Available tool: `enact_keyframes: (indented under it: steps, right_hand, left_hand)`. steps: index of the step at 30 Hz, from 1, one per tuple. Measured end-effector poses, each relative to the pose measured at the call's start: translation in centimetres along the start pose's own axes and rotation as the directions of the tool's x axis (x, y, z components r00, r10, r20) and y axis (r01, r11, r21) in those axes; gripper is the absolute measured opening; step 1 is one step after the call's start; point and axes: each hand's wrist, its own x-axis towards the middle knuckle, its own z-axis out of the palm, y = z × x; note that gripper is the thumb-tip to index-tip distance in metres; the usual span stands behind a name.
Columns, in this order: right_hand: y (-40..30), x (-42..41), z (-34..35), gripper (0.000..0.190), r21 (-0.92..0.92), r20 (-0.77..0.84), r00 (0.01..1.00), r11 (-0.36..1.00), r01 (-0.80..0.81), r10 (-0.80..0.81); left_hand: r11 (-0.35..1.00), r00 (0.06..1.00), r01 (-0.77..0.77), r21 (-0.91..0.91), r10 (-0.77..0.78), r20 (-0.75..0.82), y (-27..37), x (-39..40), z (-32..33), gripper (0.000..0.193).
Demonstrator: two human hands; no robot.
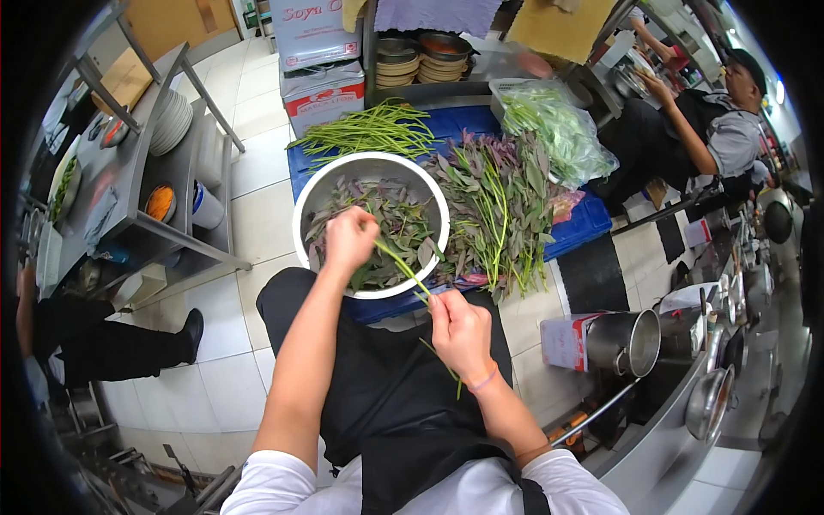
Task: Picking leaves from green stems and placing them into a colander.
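Observation:
Between my two hands stretches a thin green stem (pixel 402 264). My left hand (pixel 351 238) pinches its upper end above a round, white-rimmed basin (pixel 443 219). Loose green and purplish leaves (pixel 393 215) fill the basin's lower part. Near my lap, my right hand (pixel 460 327) grips the stem's lower part, and thin stem ends hang out below the fist. To the right of the basin lies a heap of leafy purple-green stalks (pixel 496 206). A pile of bare green stems (pixel 370 132) rests behind the basin.
Everything stands on a low blue platform (pixel 589 215). At its back right is a plastic bag of greens (pixel 557 132). Stacked tins (pixel 324 96) rise at the back left. A co-worker (pixel 702 129) sits at the right; another person's leg (pixel 129 341) extends at the left. A steel pot (pixel 621 341) lies right.

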Motion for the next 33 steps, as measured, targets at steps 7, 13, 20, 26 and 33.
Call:
enact_keyframes:
  steps: [7, 13, 20, 26, 33]
  right_hand:
    - [2.0, -0.1, -2.3, 0.028, 0.569, 0.176, 0.899, 0.703, -0.426, 0.402]
    - [2.7, -0.1, -3.4, 0.031, 0.641, 0.272, 0.861, 0.587, -0.495, 0.429]
    - [2.8, -0.4, -2.2, 0.029, 0.624, 0.286, 0.856, 0.595, -0.507, 0.43]
    - [4.7, -0.3, -0.2, 0.024, 0.571, 0.279, 0.848, 0.632, -0.524, 0.45]
    - [5.7, 6.7, 2.4, 0.029, 0.325, 0.105, 0.962, 0.906, -0.273, 0.252]
  left_hand:
    - [0.95, 0.965, 0.088, -0.299, -0.007, 0.262, 2.6, -0.8, 0.2, 0.026]
    - [0.259, 0.878, 0.479, -0.839, -0.157, 0.452, 2.0, -0.1, -0.5, 0.04]
    - [0.089, 0.923, 0.383, -0.919, -0.064, 0.379, -0.1, 0.8, -1.5, 0.037]
    - [0.318, 0.885, 0.44, -0.84, -0.315, 0.344, 1.3, 0.5, -1.7, 0.029]
    - [0.698, 0.948, 0.303, -0.649, -0.292, 0.128, 1.1, 1.0, -0.3, 0.026]
